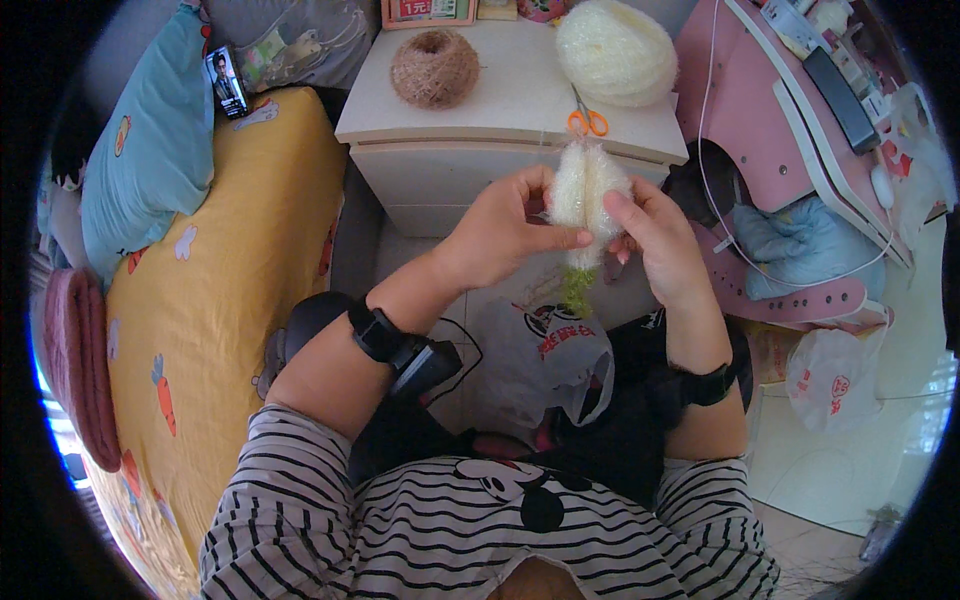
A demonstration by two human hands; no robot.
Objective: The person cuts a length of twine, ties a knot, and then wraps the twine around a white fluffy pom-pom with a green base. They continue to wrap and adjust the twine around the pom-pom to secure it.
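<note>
Both hands hold a fuzzy cream yarn piece (581,191) with a green yarn end (577,289) hanging below. My left hand (514,217) grips its left side, the thumb lying across the lower front. On the right side, my right hand (649,225) presses its thumb against the cream fibres, with the other fingers partly hidden behind. Just beyond the piece, orange-handled scissors (587,120) lie on the white cabinet (517,82). A large ball of cream yarn (616,52) rests behind them, and a ball of brown yarn (434,69) sits further left.
A bed with a yellow sheet (247,247) runs along the left, bearing a blue pillow (154,142) and a lit phone (226,82). Between my legs is a plastic bag (547,360). A pink desk or chair frame (750,97) with a white cable (701,127) stands at right.
</note>
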